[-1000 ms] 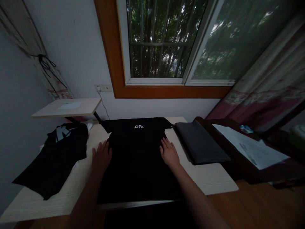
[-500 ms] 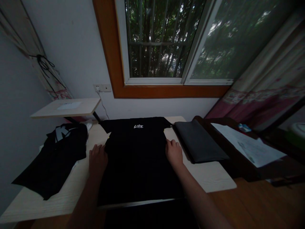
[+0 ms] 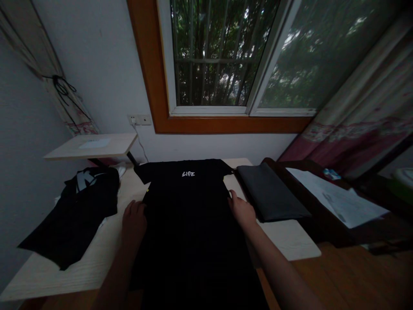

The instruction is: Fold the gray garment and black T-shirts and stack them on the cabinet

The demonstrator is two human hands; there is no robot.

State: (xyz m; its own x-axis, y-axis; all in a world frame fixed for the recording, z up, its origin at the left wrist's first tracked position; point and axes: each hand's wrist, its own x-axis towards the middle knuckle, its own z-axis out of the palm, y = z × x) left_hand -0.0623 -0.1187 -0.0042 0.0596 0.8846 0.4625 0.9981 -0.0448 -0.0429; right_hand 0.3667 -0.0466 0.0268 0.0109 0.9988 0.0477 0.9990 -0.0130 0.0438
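Observation:
A black T-shirt (image 3: 190, 215) with small white lettering near its top lies spread on the pale wooden table (image 3: 106, 241), its sleeves toward the window. My left hand (image 3: 134, 220) is closed on the shirt's left side edge; its fingertips are partly lost against the dark cloth. Opposite it, my right hand (image 3: 241, 210) pinches the right side edge between thumb and fingers. The lower part of the shirt runs toward me past the table's front edge and merges with the dark area below.
Another black garment (image 3: 71, 219) with a grey print lies at the left, below a small raised shelf (image 3: 93, 146). A flat dark grey folded item (image 3: 271, 193) rests on the table's right. Farther right, papers (image 3: 335, 198) lie on a dark surface. A window (image 3: 222, 56) is behind.
Both hands have shifted slightly toward me, the right one also outward. The shirt's lower part now covers the light strip of table edge that showed before.

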